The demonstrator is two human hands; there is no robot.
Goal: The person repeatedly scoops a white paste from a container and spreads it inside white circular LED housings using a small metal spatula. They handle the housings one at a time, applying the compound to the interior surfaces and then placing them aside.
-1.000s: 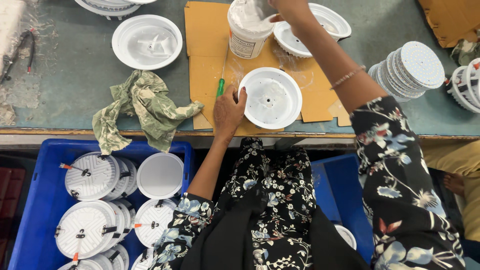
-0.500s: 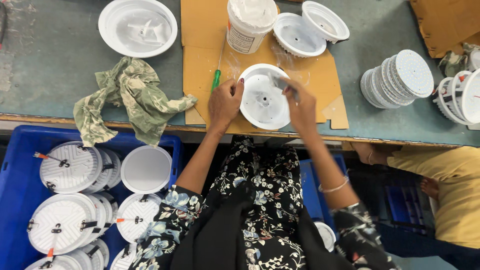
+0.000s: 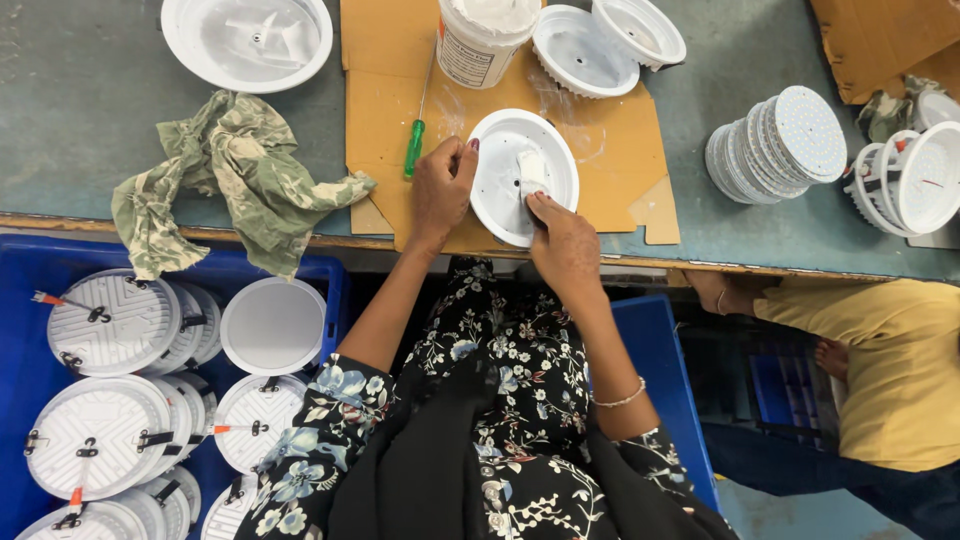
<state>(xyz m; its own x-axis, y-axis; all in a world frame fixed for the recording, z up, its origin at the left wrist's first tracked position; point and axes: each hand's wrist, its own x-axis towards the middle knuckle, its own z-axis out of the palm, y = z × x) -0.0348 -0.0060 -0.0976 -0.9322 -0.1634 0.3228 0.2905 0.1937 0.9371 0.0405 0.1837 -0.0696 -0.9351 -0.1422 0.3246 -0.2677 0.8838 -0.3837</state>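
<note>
White housing [image 3: 505, 170] | left hand [image 3: 440, 190] steadies rim | right hand [image 3: 562, 240] inside

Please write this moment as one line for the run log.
left hand: holds rim of white round housing | right hand: fingers press white paste inside it | under: cardboard sheet | near: green screwdriver, paste tub

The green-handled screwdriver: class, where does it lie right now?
In the head view, the green-handled screwdriver lies on the brown cardboard sheet, just beyond the left hand, left of the white round housing and below the white tub.
</note>
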